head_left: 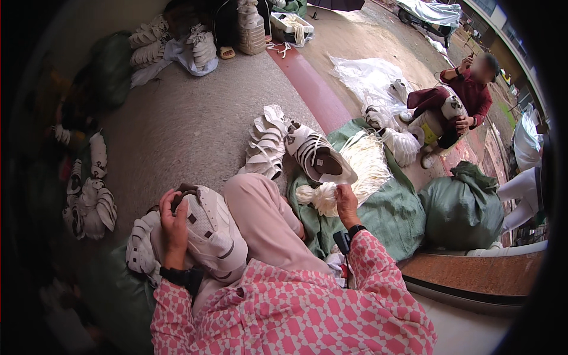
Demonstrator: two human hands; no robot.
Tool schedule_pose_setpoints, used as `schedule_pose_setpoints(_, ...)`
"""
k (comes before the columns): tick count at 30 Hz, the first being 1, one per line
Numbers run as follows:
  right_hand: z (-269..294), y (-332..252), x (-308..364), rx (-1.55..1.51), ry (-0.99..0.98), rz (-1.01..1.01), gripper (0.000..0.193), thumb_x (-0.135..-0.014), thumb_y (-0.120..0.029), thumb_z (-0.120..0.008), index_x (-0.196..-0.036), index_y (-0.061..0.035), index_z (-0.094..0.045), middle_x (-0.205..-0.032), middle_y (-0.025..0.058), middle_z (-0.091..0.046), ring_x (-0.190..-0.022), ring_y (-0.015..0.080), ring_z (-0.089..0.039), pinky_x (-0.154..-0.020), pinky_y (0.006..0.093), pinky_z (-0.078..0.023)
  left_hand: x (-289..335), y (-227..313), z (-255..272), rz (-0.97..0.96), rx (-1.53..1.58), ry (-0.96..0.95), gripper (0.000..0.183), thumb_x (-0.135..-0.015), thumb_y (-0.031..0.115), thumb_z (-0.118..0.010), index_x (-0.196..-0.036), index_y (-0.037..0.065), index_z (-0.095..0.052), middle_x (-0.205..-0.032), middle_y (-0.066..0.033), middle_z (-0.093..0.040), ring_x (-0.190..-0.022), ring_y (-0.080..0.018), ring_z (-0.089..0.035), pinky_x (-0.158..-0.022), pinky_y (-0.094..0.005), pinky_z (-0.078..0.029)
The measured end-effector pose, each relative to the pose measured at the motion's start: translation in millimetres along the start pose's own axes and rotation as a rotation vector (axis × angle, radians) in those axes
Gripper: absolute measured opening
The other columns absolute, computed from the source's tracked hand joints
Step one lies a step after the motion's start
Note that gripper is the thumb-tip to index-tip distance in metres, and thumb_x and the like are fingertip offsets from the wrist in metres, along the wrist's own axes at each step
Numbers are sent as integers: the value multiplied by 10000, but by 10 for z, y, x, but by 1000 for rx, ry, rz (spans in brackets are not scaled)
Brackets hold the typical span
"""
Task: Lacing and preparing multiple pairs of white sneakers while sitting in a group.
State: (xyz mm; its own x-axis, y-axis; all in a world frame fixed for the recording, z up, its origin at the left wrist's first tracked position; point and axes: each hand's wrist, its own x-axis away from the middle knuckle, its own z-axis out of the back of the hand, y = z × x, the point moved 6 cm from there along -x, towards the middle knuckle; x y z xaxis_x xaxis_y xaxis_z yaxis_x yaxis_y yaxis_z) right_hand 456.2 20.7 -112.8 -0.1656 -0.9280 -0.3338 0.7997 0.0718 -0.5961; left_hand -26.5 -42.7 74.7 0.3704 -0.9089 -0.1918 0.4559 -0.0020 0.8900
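Note:
On my lap lies a white shoe upper [218, 228] with a perforated panel, dark eyelet patches and a brown lining. My left hand [173, 220] is closed around its collar edge. My right hand [347, 204] reaches forward, its fingers pinched at the side of a bundle of cream shoelaces [362, 160]; the exact strand between them is too small to see. The laces are gathered into a knotted end [322, 197] and rest on a green woven sack [384, 222]. Just beyond sits another white shoe upper [319, 155] with laces across its front and a brown inside.
A row of nested white uppers [266, 142] stands ahead of my knee. More uppers [92, 207] lie at the left. A full green sack [464, 210] is at the right. A co-worker in dark red [473, 94] sits farther off, beside stacked uppers [402, 145].

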Motion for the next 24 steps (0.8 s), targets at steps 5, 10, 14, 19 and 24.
schedule_pose_setpoints(5, -425, -5, 132, 213, -206, 62, 79, -836, -171, -595, -887, -115, -616, -850, 91, -608, -738, 329, -609, -628, 422, -483, 17, -43, 8, 43, 49, 3, 281, -886, 166, -589, -1105, -6, -552, -1265, -120, -435, -1155, -213, -444, -1002, -321, -351)
schedule_pose_setpoints(10, -349, -154, -105, -80, -54, 48, 67, -845, -109, -608, -884, -55, -616, -797, 89, -624, -625, 220, -631, -576, 317, -493, -7, -61, -12, 54, 95, 12, 252, -889, 171, -585, -1073, 2, -555, -1258, -141, -439, -1199, -230, -419, -1024, -338, -326)
schedule_pose_setpoints(14, -67, -428, -348, -348, -172, -128, 61, -890, -89, -592, -906, -30, -589, -758, 46, -601, -562, 116, -597, -502, 257, -477, -12, -31, -7, 2, 84, 26, 229, -879, 166, -600, -1040, 8, -557, -1222, -143, -472, -1161, -235, -446, -1024, -345, -317)
schedule_pose_setpoints(19, 449, -1133, -655, -917, -339, -264, 106, -926, -125, -568, -920, -19, -571, -779, 22, -601, -607, 89, -569, -565, 221, -477, 8, -245, -35, 107, 241, -11, 251, -874, 173, -622, -1055, 12, -558, -1117, -103, -520, -1037, -195, -494, -950, -318, -375)
schedule_pose_setpoints(24, 1746, -2621, -769, -1140, -164, 215, 104, -942, -81, -521, -976, 17, -534, -909, 108, -587, -777, 178, -614, -727, 290, -495, 25, -221, 16, 85, 216, 19, 276, -870, 191, -635, -1070, 17, -558, -1052, -88, -536, -994, -176, -500, -917, -299, -392)
